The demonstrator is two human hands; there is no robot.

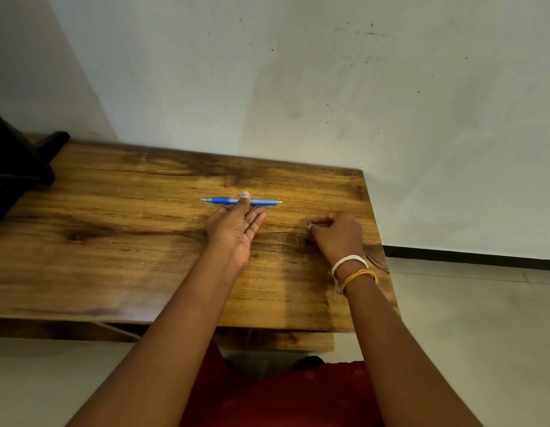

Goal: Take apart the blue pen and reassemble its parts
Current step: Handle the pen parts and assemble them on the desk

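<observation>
Head view of a wooden table (pixel 119 241) set against a pale wall (pixel 298 72). The blue pen (pixel 227 200) lies roughly parallel to the table's far edge, toward the right half of the top, its metal tip pointing left and its pale end pointing right. The left hand (pixel 236 224) is turned palm-up and partly on edge, fingers extended and relaxed; the thumb tip lies over the middle of the pen's barrel and the fingertips reach beneath or against it, so the pen is touched lightly between thumb and fingers rather than clenched. The right hand (pixel 337 232) rests near the table's right edge, well apart from the pen, its fingers curled inward; thumb and forefinger pinch a small pale object (pixel 309 224), too small to identify. A white band and yellow and orange threads (pixel 354 271) circle the right wrist. A dark object (pixel 18 158) stands at the far left corner of the table. Red clothing (pixel 283 396) shows below the table's near edge, between the forearms
</observation>
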